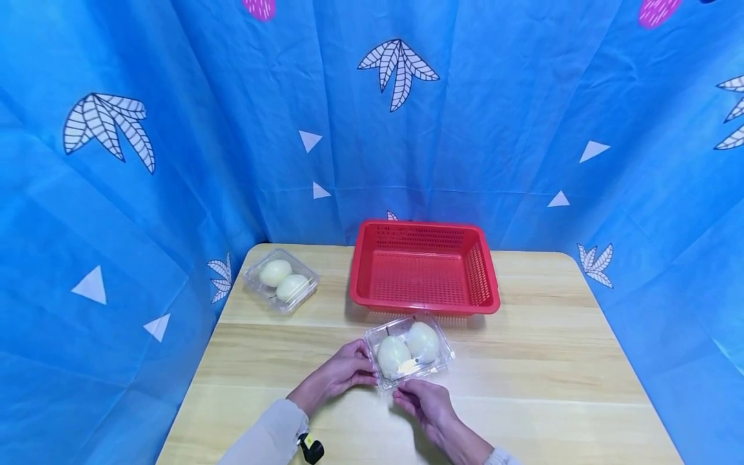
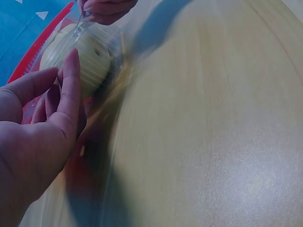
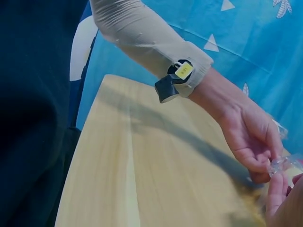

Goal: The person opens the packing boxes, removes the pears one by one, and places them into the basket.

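A clear plastic clamshell box [image 1: 437, 367] with two pale pears [image 1: 423, 342] inside, dark stems showing, is tilted in front of the basket. My left hand [image 1: 349, 368] pinches its near left corner between thumb and fingers. At the near edge, my right hand [image 1: 427, 405] pinches the plastic rim. Through the left wrist view, my left hand [image 2: 40, 127] has thumb and fingertips at the box's edge, with a pear behind them and my right hand [image 2: 108, 8] beyond. Both hands meet at the clear rim [image 3: 286, 163] in the right wrist view.
Behind the box stands a red perforated basket [image 1: 424, 307]. A second clear box [image 1: 273, 298] with two pears rests at the table's back left. Blue patterned curtains [image 1: 372, 129] enclose the wooden table [image 1: 552, 361]. A small black device [image 1: 312, 450] sits at the left wrist.
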Motion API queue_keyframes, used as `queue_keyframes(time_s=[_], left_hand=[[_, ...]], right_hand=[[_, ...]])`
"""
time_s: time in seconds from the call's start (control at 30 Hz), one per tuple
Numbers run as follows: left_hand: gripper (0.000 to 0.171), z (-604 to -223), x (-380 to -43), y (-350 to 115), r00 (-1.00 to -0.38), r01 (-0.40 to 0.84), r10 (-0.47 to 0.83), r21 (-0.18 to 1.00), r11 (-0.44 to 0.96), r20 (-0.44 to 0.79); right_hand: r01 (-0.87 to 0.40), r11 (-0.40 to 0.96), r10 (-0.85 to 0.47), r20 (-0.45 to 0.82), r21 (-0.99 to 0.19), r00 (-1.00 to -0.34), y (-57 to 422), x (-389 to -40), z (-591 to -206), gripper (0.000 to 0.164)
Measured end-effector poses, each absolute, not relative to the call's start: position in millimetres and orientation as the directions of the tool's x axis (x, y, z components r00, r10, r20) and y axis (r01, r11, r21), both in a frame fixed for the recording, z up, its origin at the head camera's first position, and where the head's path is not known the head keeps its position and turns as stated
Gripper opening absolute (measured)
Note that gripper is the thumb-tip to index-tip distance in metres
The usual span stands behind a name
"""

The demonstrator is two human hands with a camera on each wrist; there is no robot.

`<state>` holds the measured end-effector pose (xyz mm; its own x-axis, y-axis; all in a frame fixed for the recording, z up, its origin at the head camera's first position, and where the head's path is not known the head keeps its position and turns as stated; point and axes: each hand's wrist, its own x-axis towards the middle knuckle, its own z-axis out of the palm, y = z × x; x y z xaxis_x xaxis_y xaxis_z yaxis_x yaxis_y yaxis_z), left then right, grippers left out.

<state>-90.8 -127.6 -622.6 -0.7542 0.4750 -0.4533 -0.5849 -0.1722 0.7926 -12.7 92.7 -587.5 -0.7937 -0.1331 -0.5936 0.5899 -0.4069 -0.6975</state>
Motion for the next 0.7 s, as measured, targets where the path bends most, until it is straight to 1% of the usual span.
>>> queue_keyframes(time_s=[0.27,0.7], left_hand=[[0.031,-621.7,-89.3,-126.2,-0.780,-0.570,0.431,0.800,-0.187,-0.454],[0.033,-621.2,-86.1,-121.6,-0.797,-0.556,0.402,0.808,-0.196,-0.451]], right_hand=[[0.585,-0.357,-0.153,-0.572,-0.728,-0.806,89.7,-15.7,-588.0,0.012],[0.583,-0.338,-0.208,-0.545,-0.739,-0.812,88.5,-16.8,-587.6,0.014]])
